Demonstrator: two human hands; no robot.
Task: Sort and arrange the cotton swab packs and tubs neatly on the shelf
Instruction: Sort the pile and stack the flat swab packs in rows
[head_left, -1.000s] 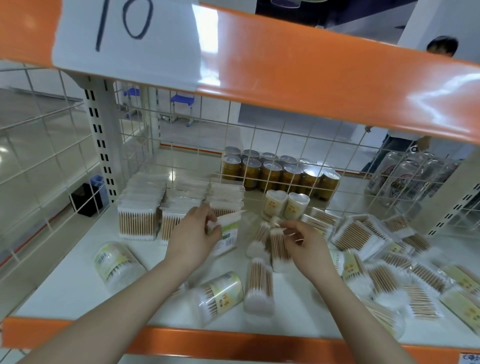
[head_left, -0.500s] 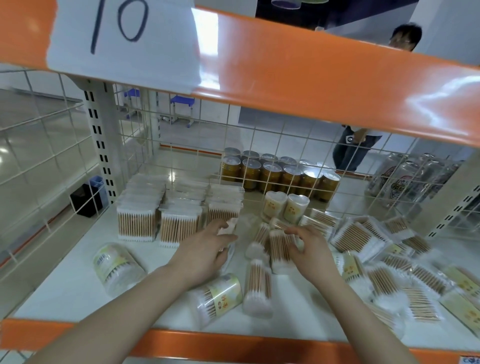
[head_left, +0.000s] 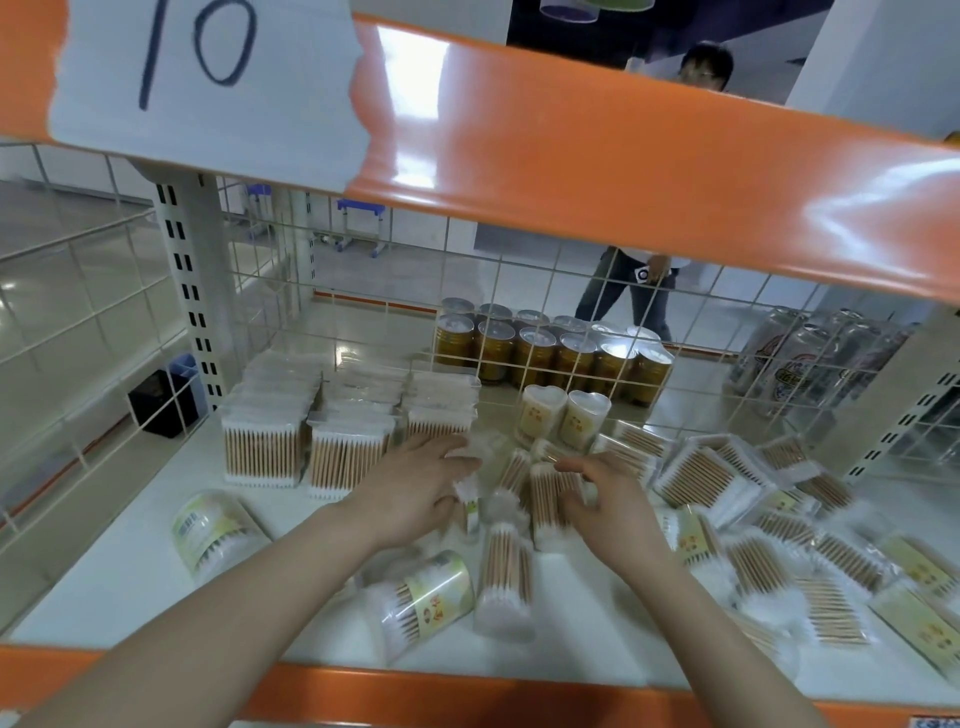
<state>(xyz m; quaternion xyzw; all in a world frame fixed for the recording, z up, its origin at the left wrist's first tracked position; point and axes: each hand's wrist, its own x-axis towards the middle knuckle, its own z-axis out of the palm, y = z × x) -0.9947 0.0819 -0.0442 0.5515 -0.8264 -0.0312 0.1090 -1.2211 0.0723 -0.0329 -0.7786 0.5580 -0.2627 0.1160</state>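
Note:
My left hand (head_left: 415, 488) grips a clear cotton swab pack (head_left: 470, 501) in the middle of the white shelf (head_left: 119, 577), just in front of three neat rows of standing packs (head_left: 345, 452). Beside it, my right hand (head_left: 605, 501) curls its fingers and thumb round another swab pack (head_left: 545, 493). A loose pack (head_left: 506, 577) and a round tub (head_left: 423, 597) lie on their sides near the front edge. A second tub (head_left: 213, 535) lies to the left. Two heart-shaped tubs (head_left: 563, 418) stand at the back. Several packs lie jumbled in a pile (head_left: 737, 499) on the right.
An orange beam (head_left: 623, 171) with a paper label crosses overhead, and an orange lip (head_left: 467, 691) runs along the shelf front. Wire mesh (head_left: 519, 291) closes the back and left side. Gold cans (head_left: 545, 353) stand behind the mesh. A person (head_left: 636, 291) stands beyond.
My left hand has brought its pack down and right, from the third row toward the shelf middle. My right hand shifted slightly onto the pack beside it. The person behind walked left.

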